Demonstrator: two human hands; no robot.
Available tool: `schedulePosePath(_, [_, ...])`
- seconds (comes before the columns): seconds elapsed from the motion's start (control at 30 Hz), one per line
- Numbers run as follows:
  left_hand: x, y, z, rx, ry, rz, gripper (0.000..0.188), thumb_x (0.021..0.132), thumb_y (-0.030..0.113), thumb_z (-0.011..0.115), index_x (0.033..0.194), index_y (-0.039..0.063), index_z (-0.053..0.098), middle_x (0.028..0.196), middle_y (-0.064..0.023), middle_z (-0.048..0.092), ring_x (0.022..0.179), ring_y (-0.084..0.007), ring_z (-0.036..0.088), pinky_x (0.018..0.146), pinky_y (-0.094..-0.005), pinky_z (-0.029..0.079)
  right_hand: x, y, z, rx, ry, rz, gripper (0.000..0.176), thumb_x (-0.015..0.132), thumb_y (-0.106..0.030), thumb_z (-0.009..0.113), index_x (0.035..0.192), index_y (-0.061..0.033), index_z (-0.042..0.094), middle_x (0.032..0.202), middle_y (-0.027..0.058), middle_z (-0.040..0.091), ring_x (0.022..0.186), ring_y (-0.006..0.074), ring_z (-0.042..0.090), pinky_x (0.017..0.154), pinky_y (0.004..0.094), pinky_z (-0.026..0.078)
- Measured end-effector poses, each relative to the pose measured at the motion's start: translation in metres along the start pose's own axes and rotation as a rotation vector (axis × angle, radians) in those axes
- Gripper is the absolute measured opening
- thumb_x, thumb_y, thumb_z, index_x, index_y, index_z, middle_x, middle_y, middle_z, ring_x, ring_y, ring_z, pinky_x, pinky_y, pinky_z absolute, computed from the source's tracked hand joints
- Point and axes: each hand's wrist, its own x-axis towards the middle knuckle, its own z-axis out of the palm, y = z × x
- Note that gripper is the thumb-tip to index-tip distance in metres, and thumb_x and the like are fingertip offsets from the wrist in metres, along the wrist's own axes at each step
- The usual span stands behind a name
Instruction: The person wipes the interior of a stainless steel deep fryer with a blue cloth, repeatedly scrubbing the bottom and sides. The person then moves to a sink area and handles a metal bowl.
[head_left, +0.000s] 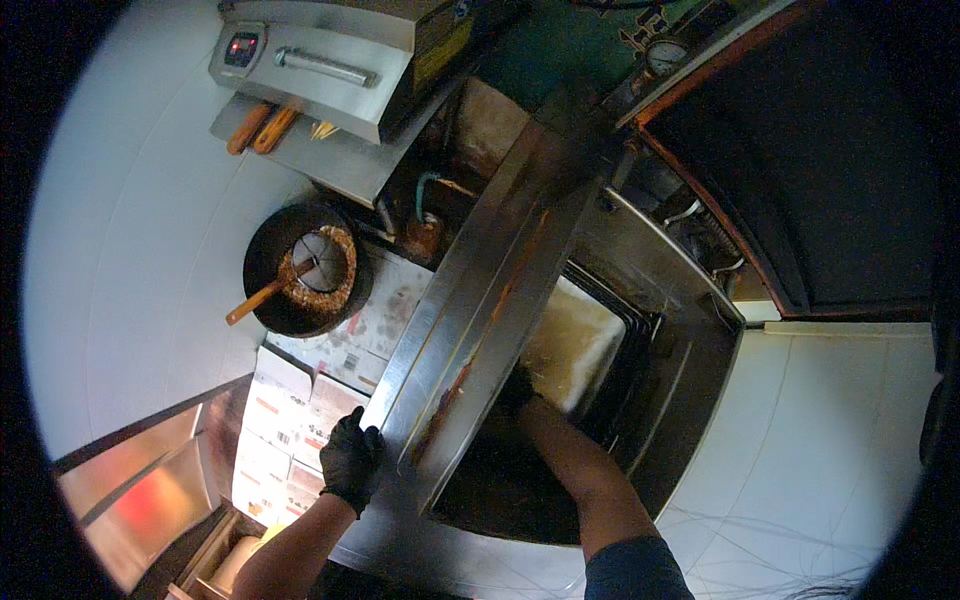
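Note:
My left hand (351, 459), in a black glove, touches the near left end of a long stainless steel ledge (469, 330), its fingers bent at the metal edge. My right arm crosses into the deep opening of a steel unit (679, 390) on the far side of that ledge. There my right hand (519, 386), also in a dark glove, is mostly lost in shadow beside a pale yellowish rectangular surface (577, 337). Whether it grips anything cannot be made out. Dark ridged edging (649, 330) runs around that surface.
A dark pot (259, 240) holds brown bits and a wood-handled mesh strainer (322, 259). White printed cartons (277, 435) lie below it. A steel appliance (322, 71) with a lit display stands above wooden handles (259, 129). A dark panel (810, 172) and a dial gauge (665, 57) are at upper right.

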Motion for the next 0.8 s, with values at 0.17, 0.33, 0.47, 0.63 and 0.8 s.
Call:
schedulePosePath(0.17, [-0.001,-0.001,0.000,0.000,-0.006,-0.014,0.041,0.091,0.023,0.059,0.128,0.006,0.056,0.109,-0.0157,0.066,0.099,-0.0348,0.065,0.081,-0.0444,0.053,0.072,0.021,-0.034,-0.327,0.153,-0.173,0.039,0.103,-0.028,0.046,0.135,-0.0070,0.054,0.130,0.0151,0.058,0.117,0.0324,0.055,0.103,0.0424,0.044])
schedulePosePath(0.33, [-0.002,-0.005,0.002,0.042,0.048,0.051,0.041,0.092,0.022,0.059,0.129,0.006,0.055,0.106,-0.0175,0.066,0.097,-0.0364,0.065,0.082,-0.0451,0.053,0.086,0.009,-0.095,-0.738,0.239,-0.396,0.028,0.097,-0.022,0.054,0.119,-0.0084,0.064,0.111,0.0160,0.065,0.100,0.0341,0.064,0.085,0.0466,0.052])
schedulePosePath(0.47, [-0.002,-0.003,0.000,-0.048,0.046,0.064,0.040,0.092,0.021,0.058,0.128,0.004,0.055,0.108,-0.0183,0.066,0.099,-0.0370,0.064,0.083,-0.0466,0.052,0.071,0.027,-0.119,-0.905,0.389,-0.385,0.028,0.095,-0.023,0.057,0.112,-0.0026,0.063,0.100,0.0148,0.066,0.090,0.0293,0.065,0.076,0.0448,0.053])
schedulePosePath(0.63, [0.001,0.004,-0.007,0.015,-0.057,-0.031,0.042,0.093,0.025,0.056,0.129,0.003,0.056,0.113,-0.0188,0.065,0.102,-0.0373,0.064,0.085,-0.0472,0.051,0.006,0.066,-0.109,-0.550,0.477,-0.191,0.033,0.094,-0.030,0.058,0.113,-0.0036,0.063,0.101,0.0152,0.066,0.089,0.0301,0.065,0.076,0.0442,0.053])
schedulePosePath(0.8, [0.002,0.008,-0.010,0.013,-0.086,-0.044,0.043,0.093,0.026,0.054,0.130,0.003,0.055,0.114,-0.0179,0.064,0.103,-0.0366,0.064,0.085,-0.0471,0.052,-0.057,0.054,-0.046,-0.309,0.327,0.001,0.034,0.095,-0.032,0.057,0.113,-0.0035,0.064,0.102,0.0162,0.066,0.091,0.0314,0.065,0.078,0.0444,0.052])
